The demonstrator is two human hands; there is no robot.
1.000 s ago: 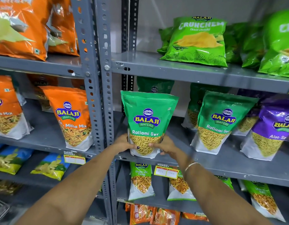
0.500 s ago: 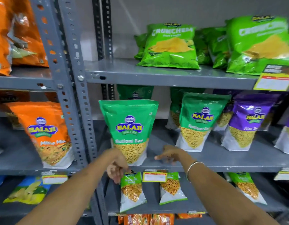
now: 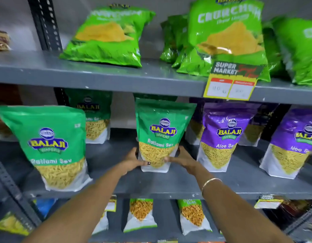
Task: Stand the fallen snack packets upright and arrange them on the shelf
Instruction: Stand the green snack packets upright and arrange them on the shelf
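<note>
A green Ratlami Sev packet stands upright in the middle of the grey middle shelf. My left hand grips its lower left edge and my right hand grips its lower right edge. Another green Ratlami Sev packet stands upright at the shelf's front left, free of my hands. A third green packet stands behind it near the back wall. Two purple Aloo Sev packets stand upright to the right.
On the top shelf, light green Crunchem bags lean back, with a yellow price tag on its edge. Small green packets stand on the lower shelf. A perforated grey upright runs at the left.
My view has shifted right. Both hands let go of the left green packet, which stays upright, and now hold the middle green packet by its lower edges.
</note>
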